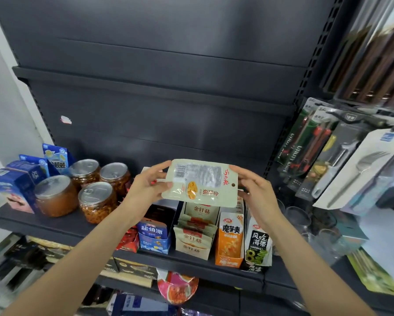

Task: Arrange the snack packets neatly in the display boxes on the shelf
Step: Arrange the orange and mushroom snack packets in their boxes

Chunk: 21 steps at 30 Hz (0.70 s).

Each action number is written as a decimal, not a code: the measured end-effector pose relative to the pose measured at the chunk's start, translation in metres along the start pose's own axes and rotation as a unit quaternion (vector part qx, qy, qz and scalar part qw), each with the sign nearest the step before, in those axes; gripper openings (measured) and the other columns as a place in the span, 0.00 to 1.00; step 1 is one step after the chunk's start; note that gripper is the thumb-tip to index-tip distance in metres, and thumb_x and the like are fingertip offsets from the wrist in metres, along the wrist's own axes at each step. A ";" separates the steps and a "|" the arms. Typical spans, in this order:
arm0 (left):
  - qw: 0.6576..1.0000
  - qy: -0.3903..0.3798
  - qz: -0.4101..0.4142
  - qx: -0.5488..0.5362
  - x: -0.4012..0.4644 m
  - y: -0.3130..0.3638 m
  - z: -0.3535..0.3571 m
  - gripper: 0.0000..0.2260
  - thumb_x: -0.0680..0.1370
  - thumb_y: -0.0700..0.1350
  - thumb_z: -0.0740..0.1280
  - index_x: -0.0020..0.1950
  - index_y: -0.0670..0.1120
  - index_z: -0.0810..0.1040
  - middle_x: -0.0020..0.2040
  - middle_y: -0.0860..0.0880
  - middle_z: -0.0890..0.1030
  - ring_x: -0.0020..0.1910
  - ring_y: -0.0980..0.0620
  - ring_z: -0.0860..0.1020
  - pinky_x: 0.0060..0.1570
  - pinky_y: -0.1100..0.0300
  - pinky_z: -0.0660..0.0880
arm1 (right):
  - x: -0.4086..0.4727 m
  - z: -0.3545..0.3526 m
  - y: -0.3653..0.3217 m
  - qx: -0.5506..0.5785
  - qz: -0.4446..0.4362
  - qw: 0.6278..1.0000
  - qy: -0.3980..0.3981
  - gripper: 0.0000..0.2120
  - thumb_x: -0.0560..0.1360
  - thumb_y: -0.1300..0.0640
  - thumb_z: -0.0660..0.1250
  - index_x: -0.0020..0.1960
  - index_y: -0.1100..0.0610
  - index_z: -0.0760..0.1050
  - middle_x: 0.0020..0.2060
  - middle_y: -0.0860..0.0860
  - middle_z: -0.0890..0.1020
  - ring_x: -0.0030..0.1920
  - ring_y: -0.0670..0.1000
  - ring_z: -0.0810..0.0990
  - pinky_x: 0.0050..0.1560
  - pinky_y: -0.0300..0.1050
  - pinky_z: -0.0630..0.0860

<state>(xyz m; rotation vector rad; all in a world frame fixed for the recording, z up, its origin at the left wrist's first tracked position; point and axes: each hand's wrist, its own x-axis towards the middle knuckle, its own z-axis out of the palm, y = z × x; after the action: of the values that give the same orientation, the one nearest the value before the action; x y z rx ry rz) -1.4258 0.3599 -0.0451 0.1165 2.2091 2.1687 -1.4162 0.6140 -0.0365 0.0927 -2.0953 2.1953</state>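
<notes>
I hold a pale cream snack packet (201, 182) flat and upside down above the shelf, its barcode side up. My left hand (147, 187) pinches its left edge; my right hand (254, 190) grips its right edge. Directly below stands a cream display box (194, 238) with several matching packets leaning in it. Beside it are a blue display box (153, 234), an orange one (230, 238) and a black-and-green one (258, 245). Red packets (127, 241) lie left of the blue box.
Several clear jars with metal lids (95, 201) and blue cartons (13, 185) fill the left of the dark shelf (61, 226). Packaged knives and utensils (328, 156) hang at the right, with glasses (298, 216) below them. Lower shelves hold more goods.
</notes>
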 end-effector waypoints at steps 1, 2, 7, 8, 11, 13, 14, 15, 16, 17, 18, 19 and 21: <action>0.999 -0.006 -0.021 -0.033 0.002 -0.001 0.002 0.22 0.76 0.32 0.65 0.65 0.51 0.75 0.56 0.46 0.82 0.57 0.47 0.80 0.57 0.48 0.76 | 0.000 -0.002 0.000 -0.030 -0.021 0.999 -0.002 0.18 0.77 0.69 0.58 0.54 0.52 0.81 0.52 0.50 0.83 0.54 0.49 0.81 0.51 0.41 0.77; 0.997 -0.012 -0.039 -0.065 0.003 -0.001 0.004 0.20 0.76 0.32 0.64 0.65 0.48 0.75 0.55 0.45 0.82 0.57 0.47 0.80 0.56 0.51 0.77 | -0.001 -0.004 0.000 -0.069 -0.047 0.997 0.005 0.17 0.76 0.69 0.61 0.52 0.51 0.81 0.53 0.50 0.82 0.55 0.48 0.80 0.51 0.39 0.77; 0.983 -0.009 -0.111 -0.147 0.010 -0.006 0.014 0.10 0.78 0.40 0.64 0.58 0.38 0.77 0.55 0.40 0.82 0.51 0.48 0.82 0.48 0.64 0.79 | 0.002 -0.016 0.002 -0.188 -0.132 0.972 0.056 0.06 0.72 0.63 0.70 0.45 0.53 0.83 0.50 0.48 0.82 0.52 0.47 0.80 0.54 0.42 0.76; 0.982 -0.015 -0.121 -0.142 0.012 -0.009 0.017 0.11 0.80 0.43 0.62 0.57 0.38 0.77 0.53 0.40 0.83 0.51 0.48 0.83 0.48 0.64 0.80 | 0.001 -0.017 0.001 -0.193 -0.128 0.971 0.052 0.05 0.73 0.62 0.70 0.45 0.54 0.83 0.47 0.47 0.84 0.49 0.47 0.81 0.52 0.43 0.77; 0.986 -0.024 -0.143 -0.086 0.019 -0.020 0.022 0.17 0.81 0.53 0.57 0.55 0.41 0.77 0.49 0.41 0.84 0.45 0.49 0.84 0.43 0.63 0.79 | 0.002 -0.020 0.002 -0.219 -0.125 0.966 0.060 0.05 0.74 0.61 0.69 0.46 0.54 0.83 0.42 0.46 0.85 0.44 0.44 0.82 0.48 0.40 0.78; 0.991 -0.021 -0.128 0.016 0.022 -0.029 0.023 0.16 0.82 0.52 0.57 0.54 0.42 0.77 0.48 0.43 0.84 0.40 0.52 0.83 0.39 0.65 0.77 | 0.004 -0.023 0.004 -0.236 -0.123 0.962 0.065 0.06 0.74 0.60 0.69 0.48 0.55 0.83 0.43 0.46 0.85 0.42 0.40 0.82 0.46 0.36 0.77; 0.990 -0.023 -0.111 0.085 0.024 -0.035 0.022 0.14 0.82 0.49 0.58 0.54 0.42 0.77 0.48 0.44 0.84 0.38 0.53 0.82 0.37 0.66 0.76 | 0.005 -0.025 0.005 -0.246 -0.120 0.960 0.062 0.06 0.74 0.60 0.69 0.48 0.55 0.83 0.43 0.46 0.84 0.41 0.38 0.81 0.45 0.33 0.76; 0.983 -0.032 -0.090 0.157 0.025 -0.042 0.020 0.11 0.82 0.47 0.59 0.53 0.42 0.77 0.47 0.44 0.83 0.39 0.54 0.81 0.36 0.68 0.75 | 0.006 -0.026 0.008 -0.261 -0.116 0.956 0.057 0.06 0.73 0.60 0.69 0.49 0.56 0.83 0.43 0.46 0.84 0.41 0.36 0.80 0.43 0.30 0.75; 0.972 -0.045 -0.069 0.218 0.026 -0.048 0.017 0.08 0.81 0.45 0.60 0.52 0.44 0.78 0.47 0.45 0.82 0.40 0.54 0.80 0.36 0.68 0.74 | 0.006 -0.027 0.011 -0.282 -0.115 0.951 0.051 0.06 0.73 0.60 0.69 0.49 0.56 0.83 0.42 0.45 0.84 0.40 0.35 0.80 0.41 0.29 0.74; 0.962 -0.058 -0.054 0.262 0.028 -0.054 0.015 0.06 0.80 0.44 0.62 0.52 0.45 0.78 0.47 0.46 0.82 0.43 0.54 0.80 0.37 0.68 0.74 | 0.006 -0.027 0.014 -0.303 -0.115 0.945 0.045 0.07 0.74 0.60 0.69 0.49 0.56 0.83 0.42 0.45 0.84 0.39 0.34 0.79 0.39 0.28 0.73; 0.953 -0.068 -0.044 0.291 0.029 -0.058 0.013 0.05 0.80 0.42 0.63 0.51 0.46 0.78 0.46 0.47 0.82 0.45 0.53 0.80 0.40 0.68 0.74 | 0.007 -0.027 0.018 -0.323 -0.116 0.938 0.039 0.07 0.74 0.60 0.69 0.50 0.56 0.83 0.43 0.44 0.84 0.38 0.33 0.79 0.37 0.28 0.72; 0.947 -0.075 -0.038 0.311 0.030 -0.061 0.012 0.05 0.79 0.41 0.64 0.50 0.46 0.79 0.46 0.48 0.82 0.46 0.53 0.80 0.44 0.67 0.75 | 0.009 -0.027 0.022 -0.340 -0.114 0.933 0.035 0.07 0.74 0.59 0.69 0.50 0.56 0.83 0.43 0.44 0.84 0.38 0.35 0.79 0.37 0.29 0.73; 0.935 -0.090 -0.029 0.342 0.033 -0.063 0.012 0.07 0.78 0.37 0.64 0.52 0.44 0.80 0.47 0.49 0.82 0.48 0.54 0.79 0.49 0.70 0.74 | 0.014 -0.024 0.028 -0.366 -0.103 0.925 0.026 0.07 0.74 0.59 0.69 0.50 0.56 0.83 0.44 0.45 0.85 0.40 0.41 0.81 0.38 0.35 0.75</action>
<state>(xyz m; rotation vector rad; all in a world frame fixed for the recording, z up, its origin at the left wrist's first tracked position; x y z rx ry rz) -1.4591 0.3736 -0.1075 0.2504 2.6885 1.2060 -1.4326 0.6372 -0.0642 0.1748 -2.5739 1.1795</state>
